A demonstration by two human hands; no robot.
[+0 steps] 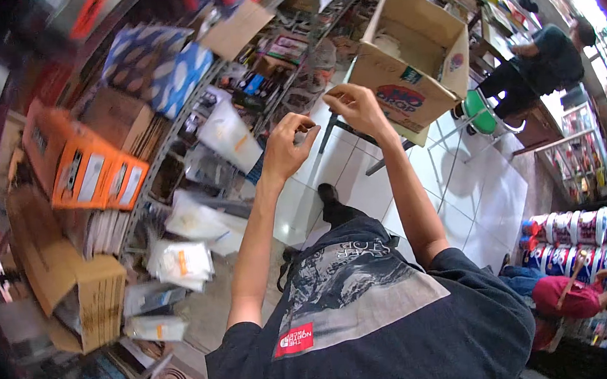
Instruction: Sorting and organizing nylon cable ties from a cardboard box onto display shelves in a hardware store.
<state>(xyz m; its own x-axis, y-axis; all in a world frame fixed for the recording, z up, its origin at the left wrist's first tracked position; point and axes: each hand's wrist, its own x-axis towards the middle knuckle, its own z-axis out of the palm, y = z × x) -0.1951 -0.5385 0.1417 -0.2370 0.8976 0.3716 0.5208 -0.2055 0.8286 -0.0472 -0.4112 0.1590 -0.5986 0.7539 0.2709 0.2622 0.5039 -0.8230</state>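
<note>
My left hand [289,146] is raised in front of me with its fingers curled and a gap between thumb and fingertips; nothing clear shows in it. My right hand [357,108] is up beside it, fingers bent, just in front of a large open cardboard box [408,78]. The two hands are apart. That box bears printing and rests on a dark-legged stand; something pale lies inside it. Left of my left hand, a white plastic packet [231,136] lies at the metal shelving.
Metal shelves [167,142] run along the left with an orange box [90,169], an open carton [95,302] and plastic packs [182,264]. A seated person [554,61] is beyond a green stool [479,112]. Another person [571,295] is near stacked paint pails [576,229], lower right.
</note>
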